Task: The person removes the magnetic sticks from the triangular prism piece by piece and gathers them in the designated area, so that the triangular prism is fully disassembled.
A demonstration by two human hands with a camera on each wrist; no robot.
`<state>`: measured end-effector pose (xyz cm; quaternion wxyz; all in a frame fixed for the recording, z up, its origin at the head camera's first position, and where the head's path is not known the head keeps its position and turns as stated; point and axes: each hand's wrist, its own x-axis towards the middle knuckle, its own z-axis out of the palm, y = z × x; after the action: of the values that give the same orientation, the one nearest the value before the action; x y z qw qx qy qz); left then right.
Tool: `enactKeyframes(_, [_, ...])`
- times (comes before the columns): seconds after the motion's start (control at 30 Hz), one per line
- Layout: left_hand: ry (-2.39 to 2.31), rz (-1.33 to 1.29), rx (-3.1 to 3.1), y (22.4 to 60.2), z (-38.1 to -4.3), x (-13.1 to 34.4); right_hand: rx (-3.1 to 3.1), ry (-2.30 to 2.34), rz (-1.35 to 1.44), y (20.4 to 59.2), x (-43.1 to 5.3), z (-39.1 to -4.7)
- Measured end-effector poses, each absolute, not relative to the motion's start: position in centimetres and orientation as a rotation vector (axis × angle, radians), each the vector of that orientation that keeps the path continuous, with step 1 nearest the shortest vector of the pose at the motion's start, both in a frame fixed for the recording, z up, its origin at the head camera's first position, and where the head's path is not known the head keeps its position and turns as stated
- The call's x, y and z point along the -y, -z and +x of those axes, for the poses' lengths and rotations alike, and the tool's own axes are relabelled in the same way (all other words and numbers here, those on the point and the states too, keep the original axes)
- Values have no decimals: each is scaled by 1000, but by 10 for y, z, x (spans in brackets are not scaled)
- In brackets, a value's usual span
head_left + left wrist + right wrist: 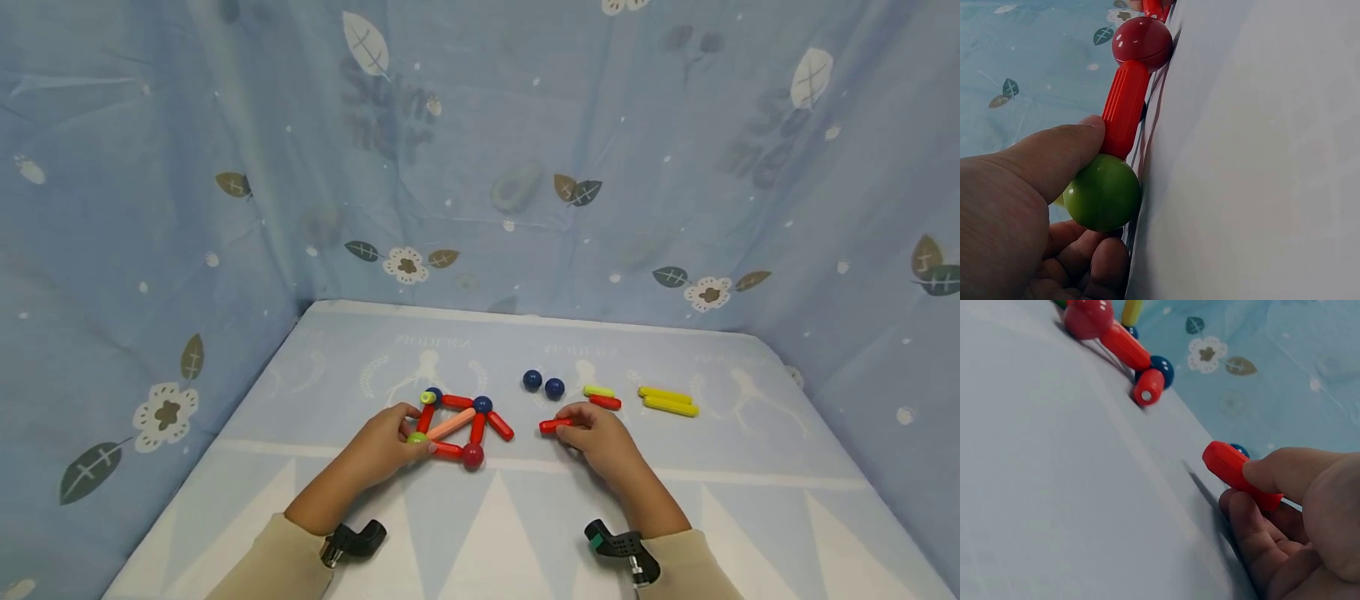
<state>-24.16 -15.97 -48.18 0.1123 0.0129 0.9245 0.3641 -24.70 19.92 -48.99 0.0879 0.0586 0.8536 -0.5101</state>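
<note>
On the table lies a frame of short red rods and balls, with a longer orange rod (452, 423) across it. Its corners are a green ball (1102, 194), a red ball (472, 455) and two blue balls, one here (482, 405). My left hand (381, 446) grips the green-ball corner, thumb against the adjoining red rod (1125, 109). Another red rod (500, 426) sticks out rightward from the right blue ball. To the right of the frame and apart from it, my right hand (600, 437) pinches a loose red rod (1229, 465) between thumb and fingers.
Two loose blue balls (532, 381) lie beyond the right hand. Farther right are a short yellow-green rod (598, 391), a short red rod (605, 402) and two longer yellow rods (671, 406). Patterned blue cloth (480, 167) hangs behind and beside the table.
</note>
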Motion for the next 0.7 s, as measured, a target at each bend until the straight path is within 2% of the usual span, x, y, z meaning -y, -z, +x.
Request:
enactKeyframes(0.37, [-1066, 40, -2708, 482, -241, 158, -2566, 1555, 386, 490, -241, -249])
enactKeyframes(0.7, [-1057, 39, -2715, 482, -242, 161, -2614, 1493, 559, 488, -257, -252])
